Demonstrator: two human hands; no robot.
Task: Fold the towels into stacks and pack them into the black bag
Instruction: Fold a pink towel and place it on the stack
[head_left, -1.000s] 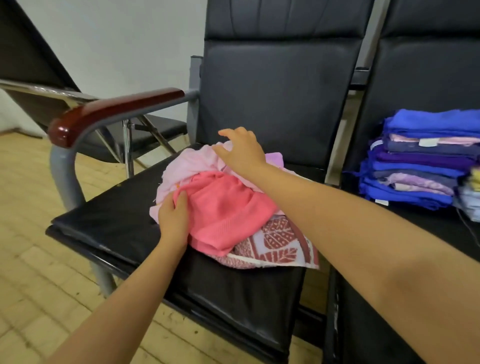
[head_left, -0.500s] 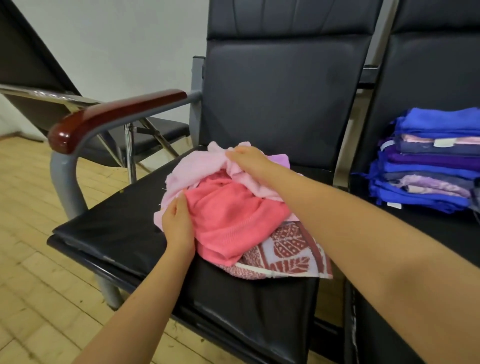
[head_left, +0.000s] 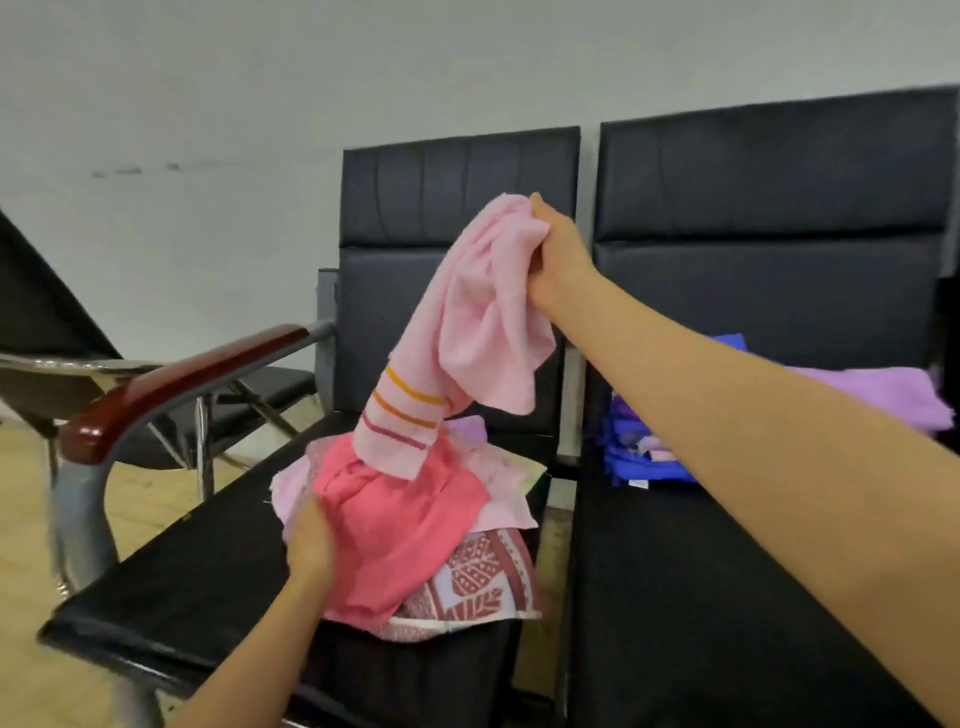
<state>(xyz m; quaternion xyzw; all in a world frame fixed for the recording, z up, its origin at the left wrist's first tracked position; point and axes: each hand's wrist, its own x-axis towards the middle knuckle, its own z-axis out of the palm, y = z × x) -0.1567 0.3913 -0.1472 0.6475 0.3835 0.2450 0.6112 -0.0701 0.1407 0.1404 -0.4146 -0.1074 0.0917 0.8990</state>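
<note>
My right hand (head_left: 558, 254) grips a light pink towel (head_left: 467, 332) with orange and magenta stripes and holds it up in front of the chair back, its lower end still touching the pile. My left hand (head_left: 310, 543) grips the left edge of a coral pink towel (head_left: 400, 525) on top of the heap of loose pink towels on the black chair seat (head_left: 171, 587). A red-and-white leaf-patterned towel (head_left: 478, 582) lies under the heap. The black bag is not in view.
A stack of folded blue and purple towels (head_left: 649, 462) sits on the neighbouring black seat to the right, partly hidden by my right arm. A wooden armrest (head_left: 171, 379) borders the left seat. Another chair stands further left on a wooden floor.
My right hand closed on the light pink towel and lifted it high off the pile. My left hand stayed on the coral towel. The view tilted upward.
</note>
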